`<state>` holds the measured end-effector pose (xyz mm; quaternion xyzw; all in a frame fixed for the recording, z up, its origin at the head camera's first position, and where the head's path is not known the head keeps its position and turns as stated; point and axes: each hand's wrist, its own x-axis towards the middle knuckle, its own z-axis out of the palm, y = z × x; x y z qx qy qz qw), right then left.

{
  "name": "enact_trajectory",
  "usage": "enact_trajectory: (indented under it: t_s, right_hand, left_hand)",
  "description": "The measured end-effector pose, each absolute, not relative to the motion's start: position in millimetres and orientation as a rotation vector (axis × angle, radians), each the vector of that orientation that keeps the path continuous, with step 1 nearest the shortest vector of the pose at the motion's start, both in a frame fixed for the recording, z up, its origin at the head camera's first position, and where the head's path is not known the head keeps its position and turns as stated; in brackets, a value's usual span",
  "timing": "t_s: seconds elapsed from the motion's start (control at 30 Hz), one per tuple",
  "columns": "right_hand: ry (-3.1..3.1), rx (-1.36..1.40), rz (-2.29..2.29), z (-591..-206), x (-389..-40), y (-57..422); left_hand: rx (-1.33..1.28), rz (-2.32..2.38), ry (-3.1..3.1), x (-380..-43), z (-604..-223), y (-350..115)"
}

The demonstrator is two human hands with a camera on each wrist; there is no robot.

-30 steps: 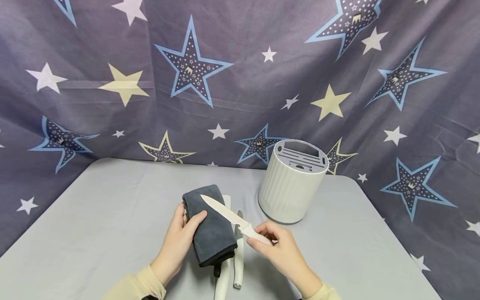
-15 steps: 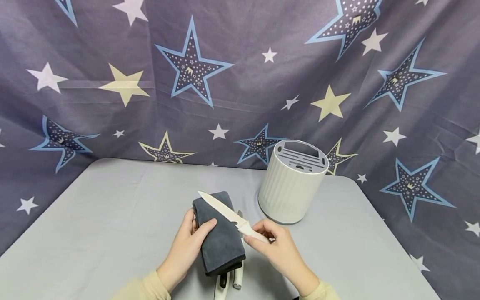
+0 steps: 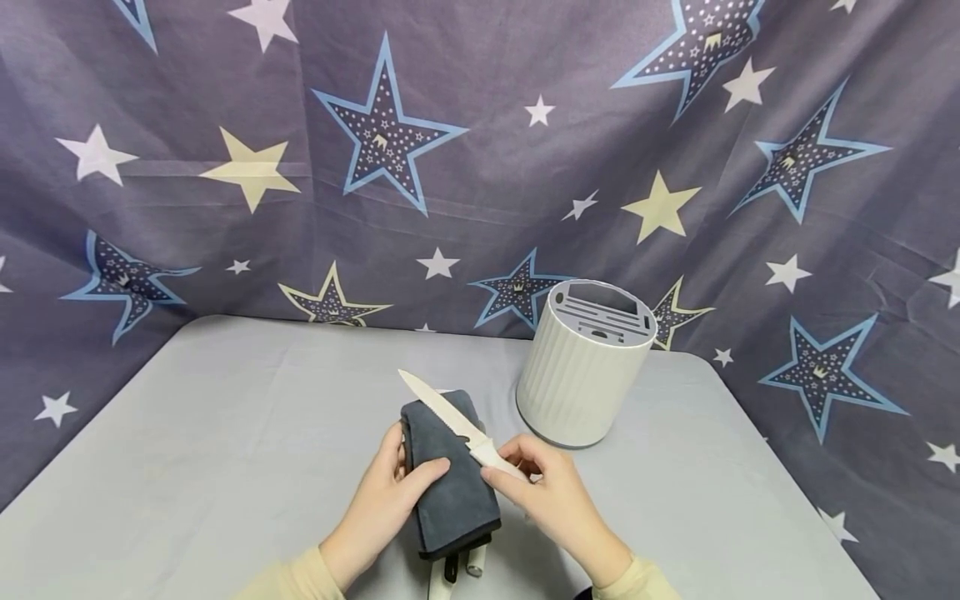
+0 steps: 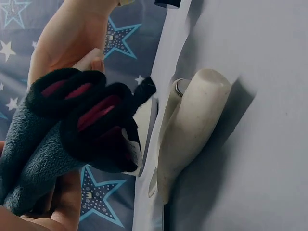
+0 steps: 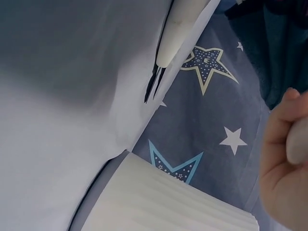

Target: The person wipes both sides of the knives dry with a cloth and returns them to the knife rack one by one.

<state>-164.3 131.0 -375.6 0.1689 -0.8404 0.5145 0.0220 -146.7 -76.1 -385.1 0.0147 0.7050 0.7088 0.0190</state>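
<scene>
My left hand (image 3: 393, 492) grips a folded dark grey cloth (image 3: 457, 508) with black edging, thumb on top and fingers beneath. In the left wrist view, the folds of the cloth (image 4: 43, 149) show a dark red inside and a small white tag. A knife (image 3: 438, 404) with a cream blade, serrated along its lower edge, lies slanted across the cloth in the head view, its tip past the cloth's upper left edge. Its white handle is pinched between thumb and fingers of my right hand (image 3: 551, 492). The right wrist view shows the butt of that handle (image 5: 298, 139).
White handles (image 3: 476, 560) of other utensils lie on the grey table (image 3: 225, 467), mostly hidden under the cloth. One thick handle (image 4: 197, 115) is close up in the left wrist view. A ribbed white knife block (image 3: 581, 375) with a slotted top stands behind my right hand.
My left hand and the cloth have moved right and a little toward me, covering more of the utensils below. The knife tip, earlier over the cloth, now sticks out beyond its edge.
</scene>
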Motion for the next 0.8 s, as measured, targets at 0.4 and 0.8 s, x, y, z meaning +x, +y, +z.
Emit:
enact_trajectory:
  t_s: [0.4,0.8]
  right_hand:
    - [-2.616,0.562,1.478,-375,-167,116]
    - [-2.535,0.525,1.433,-378,-169,103]
  left_hand:
    - [-0.017,2.161,2.281,-149,-383,-74]
    - [-0.05,2.081,2.417,-153,-382,-79]
